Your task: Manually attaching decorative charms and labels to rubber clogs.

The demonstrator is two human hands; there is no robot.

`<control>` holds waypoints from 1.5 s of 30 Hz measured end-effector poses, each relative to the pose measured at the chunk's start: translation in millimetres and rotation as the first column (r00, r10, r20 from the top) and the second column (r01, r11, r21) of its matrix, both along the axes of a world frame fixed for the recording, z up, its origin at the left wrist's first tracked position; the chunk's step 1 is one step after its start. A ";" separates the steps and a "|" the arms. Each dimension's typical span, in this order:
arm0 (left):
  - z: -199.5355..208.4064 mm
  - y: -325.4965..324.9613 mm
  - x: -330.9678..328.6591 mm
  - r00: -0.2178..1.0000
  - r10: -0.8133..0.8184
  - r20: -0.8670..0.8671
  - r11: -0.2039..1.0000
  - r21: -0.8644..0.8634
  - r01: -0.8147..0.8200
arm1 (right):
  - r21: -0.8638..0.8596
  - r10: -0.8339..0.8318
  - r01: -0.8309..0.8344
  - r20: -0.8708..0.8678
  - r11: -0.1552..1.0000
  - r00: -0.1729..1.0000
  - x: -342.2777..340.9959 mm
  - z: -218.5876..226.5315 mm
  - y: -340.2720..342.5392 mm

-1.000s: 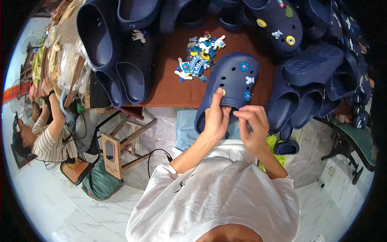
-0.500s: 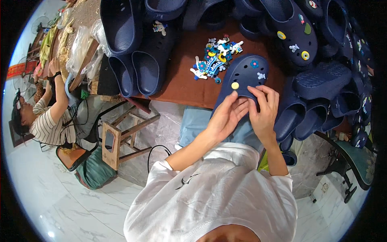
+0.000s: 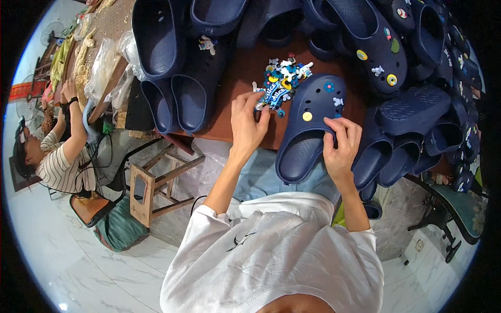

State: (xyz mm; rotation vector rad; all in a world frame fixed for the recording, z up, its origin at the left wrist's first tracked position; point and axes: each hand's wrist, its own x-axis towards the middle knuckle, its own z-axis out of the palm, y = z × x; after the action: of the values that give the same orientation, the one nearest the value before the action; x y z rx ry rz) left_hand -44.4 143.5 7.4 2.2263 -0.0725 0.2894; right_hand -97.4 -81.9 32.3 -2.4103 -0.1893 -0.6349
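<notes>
My right hand [image 3: 342, 143] grips the side of a navy blue clog [image 3: 300, 156] at its opening, thumb inside and fingers outside. On the clog's upper are a blue flower charm [image 3: 329, 86], a small white charm [image 3: 338, 101] and a round pale yellow charm [image 3: 307, 116]. My left hand [image 3: 248, 122] is at the near left edge of a pile of colourful shoe charms [image 3: 284, 75] on the brown table cover. Its fingers are bent and the thumb stands apart; partly behind them is a white charm.
Navy clogs [image 3: 193, 104] stand at the left, and several decorated ones [image 3: 381, 57] crowd the right and back of the brown-covered table [image 3: 224, 117]. A wooden stool [image 3: 156, 182] stands left of me. Another person [image 3: 65, 151] works at a bench farther left.
My left hand has left the clog and moved left to the charm pile. The clog has shifted slightly down, its opening now uncovered. My right hand stays on its side.
</notes>
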 end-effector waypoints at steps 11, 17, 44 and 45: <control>-26.1 -10.1 18.5 0.987 -0.078 0.141 0.965 0.258 0.040 | -0.028 -0.032 0.034 0.065 0.999 0.997 0.5 -9.2 -1.9; -18.5 -6.6 27.0 0.981 -0.058 0.186 0.966 0.259 0.008 | -0.034 -0.033 0.035 0.074 0.999 0.997 -1.2 -9.4 -7.6; 21.7 -37.5 39.8 0.973 -0.233 -0.005 0.973 0.008 0.233 | 0.180 0.128 -0.099 -0.160 0.979 0.979 30.6 37.1 -20.8; 24.3 -39.5 39.6 0.973 -0.232 -0.004 0.973 0.008 0.232 | 0.199 0.160 -0.123 -0.182 0.972 0.970 38.2 42.8 -18.4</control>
State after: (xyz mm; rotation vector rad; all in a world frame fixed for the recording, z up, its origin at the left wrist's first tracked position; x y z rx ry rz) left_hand -4.8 104.1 31.7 2.2005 -0.3300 0.1573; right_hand -59.2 -100.3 75.1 -2.2372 -0.2066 -0.3300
